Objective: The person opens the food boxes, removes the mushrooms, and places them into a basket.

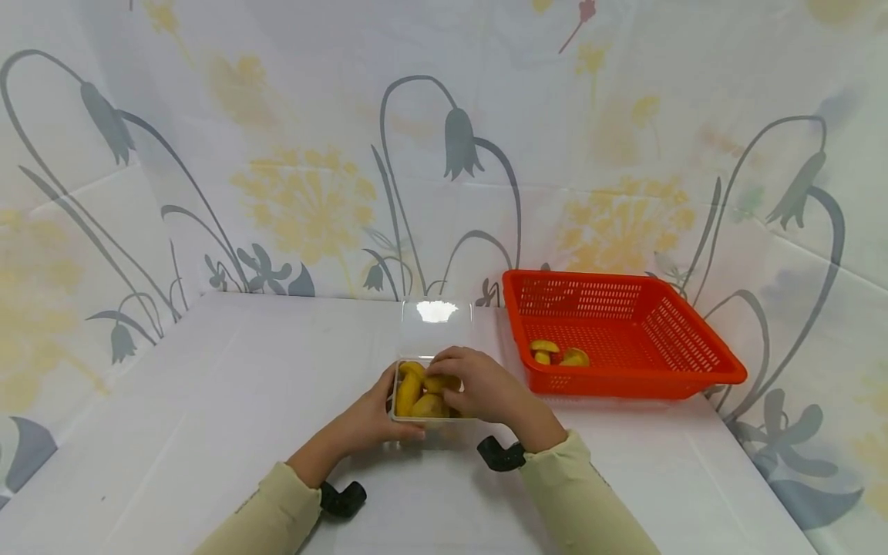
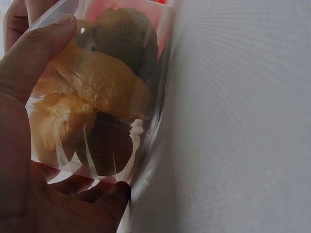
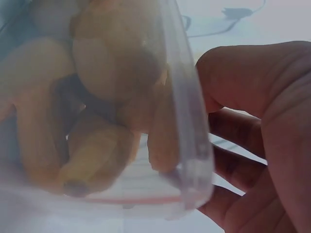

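One left hand (image 1: 370,421) clasps clear box (image 1: 433,421), steadying it, we reckon, while right hand (image 1: 480,387) pinches yellow piece (image 1: 442,382) inside; red basket (image 1: 627,379) handy.

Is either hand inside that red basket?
No, the left hand and right hand are both at the clear box, left of the basket.

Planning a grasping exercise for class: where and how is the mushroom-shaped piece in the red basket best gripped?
Probably pinch the mushroom-shaped piece by its cap from above: it appears cap-up near the left front corner of the red basket, whose walls would hinder sideways reach.
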